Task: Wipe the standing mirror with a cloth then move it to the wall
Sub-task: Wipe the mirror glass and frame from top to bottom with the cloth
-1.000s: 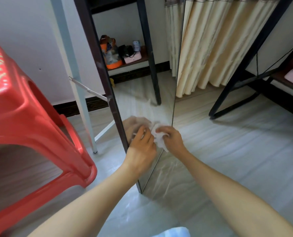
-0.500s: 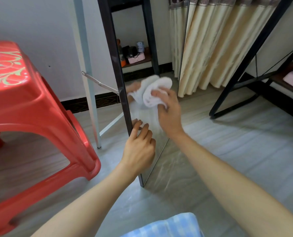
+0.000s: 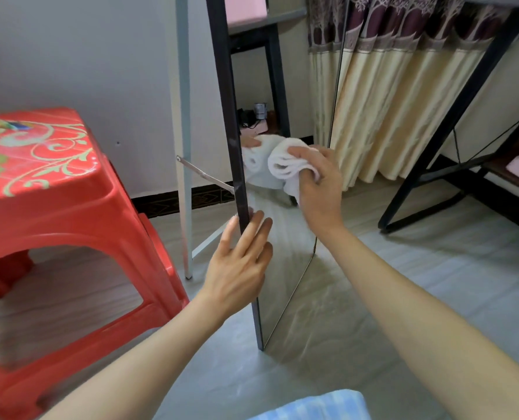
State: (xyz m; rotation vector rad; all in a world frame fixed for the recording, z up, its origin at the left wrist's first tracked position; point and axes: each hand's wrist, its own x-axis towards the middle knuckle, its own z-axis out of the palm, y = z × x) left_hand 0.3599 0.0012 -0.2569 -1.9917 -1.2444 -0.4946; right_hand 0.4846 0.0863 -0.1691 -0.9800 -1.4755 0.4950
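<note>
one standing mirror (image 3: 282, 256) is seen edge-on at frame centre, its foot resting on the floor (image 3: 419, 298). its dark left frame edge runs from the top of the view down to the floor; its thin right edge lies just beside the curtain (image 3: 388, 101). one white cloth (image 3: 285, 165) is bunched and pressed against the glass at mid height. the cloth is gripped by the right hand (image 3: 319, 189), whose fingers (image 3: 300, 151) are curled closed over it. the left hand (image 3: 237, 268) is laid on the left frame edge below the cloth, its fingers (image 3: 249, 228) extended and spread, not closed around the frame.

one red plastic stool (image 3: 55, 207) stands near the mirror's left side, with a narrow strip of floor between them. one pale support leg (image 3: 184, 116) stands behind the mirror, joined to it by a thin metal stay (image 3: 203, 174). a black-framed rack (image 3: 434, 147) stands well apart to the right. open floor is seen to the right of the mirror and in front of it. the wall (image 3: 85, 56) lies behind the stool and the support leg.
</note>
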